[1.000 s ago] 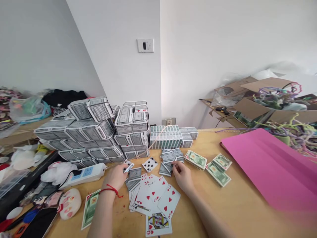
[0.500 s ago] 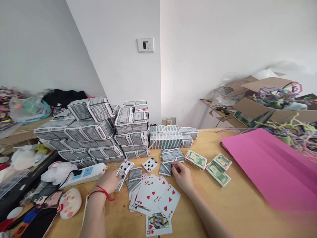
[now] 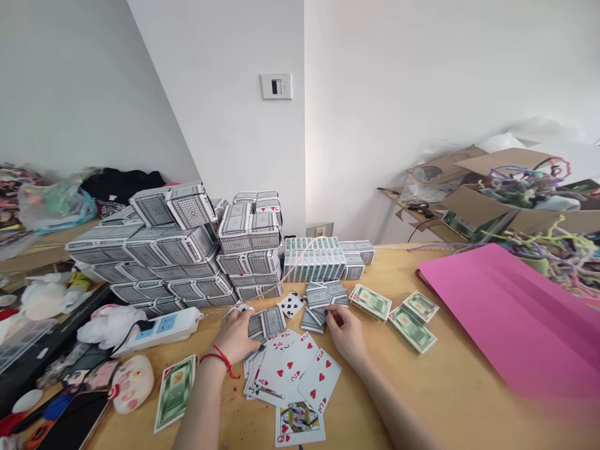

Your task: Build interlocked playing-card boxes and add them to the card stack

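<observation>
My left hand [image 3: 232,337], with a red cord on its wrist, curls its thumb and fingers round the left side of some folded grey-backed playing cards [image 3: 272,322]. The palm hides part of them. At the centre my right hand [image 3: 344,328] pinches the edge of another group of folded grey playing cards [image 3: 323,294]. A six-of-spades-like black card [image 3: 291,304] lies between the two groups. Loose face-up cards [image 3: 285,369], mostly hearts, spread below, with a queen of hearts [image 3: 300,425] nearest me.
Grey card blocks [image 3: 173,247] are stacked at the back left, beside a green-and-white row [image 3: 314,259]. Green card stacks [image 3: 412,328] lie to the right, near a pink sheet [image 3: 506,319]. A power strip [image 3: 164,331] and a green card [image 3: 175,390] lie left.
My left hand has moved right, sliding the folded grey cards and the black card rightward. A green card at the left, earlier behind my left arm, now shows. My right hand has barely moved.
</observation>
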Available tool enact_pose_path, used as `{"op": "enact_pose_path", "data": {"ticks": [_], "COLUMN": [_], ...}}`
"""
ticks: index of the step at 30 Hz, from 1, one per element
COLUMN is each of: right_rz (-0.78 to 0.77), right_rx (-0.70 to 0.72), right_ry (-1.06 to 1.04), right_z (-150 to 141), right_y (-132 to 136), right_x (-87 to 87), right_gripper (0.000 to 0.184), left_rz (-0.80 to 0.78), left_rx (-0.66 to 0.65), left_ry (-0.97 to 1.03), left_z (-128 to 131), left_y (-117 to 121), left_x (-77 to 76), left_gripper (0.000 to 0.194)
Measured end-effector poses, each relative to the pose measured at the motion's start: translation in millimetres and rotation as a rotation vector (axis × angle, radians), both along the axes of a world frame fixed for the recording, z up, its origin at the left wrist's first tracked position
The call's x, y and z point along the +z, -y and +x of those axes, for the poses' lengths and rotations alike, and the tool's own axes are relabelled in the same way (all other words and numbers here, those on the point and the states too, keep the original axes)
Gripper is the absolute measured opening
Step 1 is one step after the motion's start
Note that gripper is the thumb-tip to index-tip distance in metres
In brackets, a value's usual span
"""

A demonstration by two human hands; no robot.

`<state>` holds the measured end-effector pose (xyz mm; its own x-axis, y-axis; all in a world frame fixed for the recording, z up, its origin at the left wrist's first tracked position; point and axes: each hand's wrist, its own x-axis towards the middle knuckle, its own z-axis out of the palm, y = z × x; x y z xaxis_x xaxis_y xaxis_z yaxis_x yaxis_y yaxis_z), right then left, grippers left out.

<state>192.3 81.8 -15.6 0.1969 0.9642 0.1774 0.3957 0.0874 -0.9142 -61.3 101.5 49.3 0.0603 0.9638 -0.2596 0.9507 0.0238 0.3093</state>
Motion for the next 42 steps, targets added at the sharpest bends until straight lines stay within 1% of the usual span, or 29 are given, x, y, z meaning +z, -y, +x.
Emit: {"op": "enact_pose_path", "data": {"ticks": [2,3,5,7,9,11,12,13,15,16,17,19,21,23,25,27,29,31,33,35,36,37,38,40,42], "right_rz": [0.007,0.009,0.012,0.002,-0.033,-0.059,-0.057,-0.049,-0.048,-0.06,-0.077,-0.113,-0.147,-0.167,-0.17,-0.195,-0.223,-0.224,-0.21,-0.203,-0.198,-0.193,-0.189,-0.195,-0.206], "right_rx": [0.006,0.011,0.021,0.062,0.175,0.347,0.428,0.494,0.57,0.586,0.594,0.593,0.565,0.521,0.489,0.465,0.432,0.397,0.366,0.343,0.336,0.336,0.34,0.347,0.34], "right_ry": [0.0,0.0,-0.002,0.005,0.056,0.166,0.234,0.303,0.42,0.462,0.489,0.513,0.514,0.505,0.474,0.405,0.307,0.225,0.182,0.145,0.121,0.097,0.075,0.04,-0.001], "right_z": [0,0,0,-1,-1,-2,-3,-4,-6,-7,-9,-10,-11,-10,-7,-3,1,5,8,10,10,10,10,9,8], "right_y": [0,0,0,2,5,8,10,12,15,16,16,17,18,19,19,18,17,14,10,7,6,6,5,4,3], "right_x": [-0.5,-0.6,-0.1,2.7,8.4,15.9,19.6,22.9,27.2,28.2,28.6,28.5,28.7,29.7,31.2,32.4,32.8,33.0,33.5,34.3,34.7,35.0,35.0,34.1,32.0], "right_gripper": [0.027,0.026,0.025,0.024,0.023,0.023,0.028,0.038,0.06,0.065,0.067,0.062,0.055,0.051,0.046,0.035,0.023,0.013,0.005,0.002,0.003,0.004,0.006,0.009,0.012], "left_rz": [-0.043,-0.065,-0.082,-0.081,-0.061,-0.018,0.015,0.053,0.126,0.157,0.18,0.195,0.17,0.116,0.055,0.009,0.012,0.032,-0.03,-0.178,-0.24,-0.265,-0.25,-0.203,-0.171], "left_rx": [0.015,0.014,0.002,-0.018,-0.025,-0.01,0.007,0.025,0.058,0.072,0.084,0.099,0.094,0.081,0.081,0.085,0.07,-0.001,-0.141,-0.294,-0.344,-0.362,-0.351,-0.34,-0.356], "left_ry": [-0.11,-0.127,-0.122,-0.108,-0.078,-0.029,-0.003,0.023,0.077,0.11,0.144,0.208,0.263,0.289,0.25,0.156,0.082,0.07,0.092,0.092,0.068,0.024,-0.026,-0.089,-0.106], "left_z": [2,3,6,8,8,9,10,10,12,13,14,15,16,17,17,17,17,17,21,30,36,42,48,57,62], "left_y": [0,0,0,0,-1,-2,-2,-3,-5,-6,-7,-9,-9,-9,-6,-3,2,9,16,24,27,29,30,31,29], "left_x": [-3.3,-4.7,-6.4,-6.5,-5.6,-4.9,-4.9,-5.1,-6.4,-7.4,-8.4,-10.8,-12.5,-12.4,-9.4,-2.9,5.8,14.7,20.6,21.9,20.7,18.5,15.7,9.1,2.5], "left_gripper": [0.07,0.07,0.063,0.058,0.055,0.05,0.047,0.046,0.044,0.043,0.042,0.043,0.046,0.054,0.064,0.07,0.067,0.057,0.051,0.061,0.068,0.072,0.072,0.065,0.054]}}
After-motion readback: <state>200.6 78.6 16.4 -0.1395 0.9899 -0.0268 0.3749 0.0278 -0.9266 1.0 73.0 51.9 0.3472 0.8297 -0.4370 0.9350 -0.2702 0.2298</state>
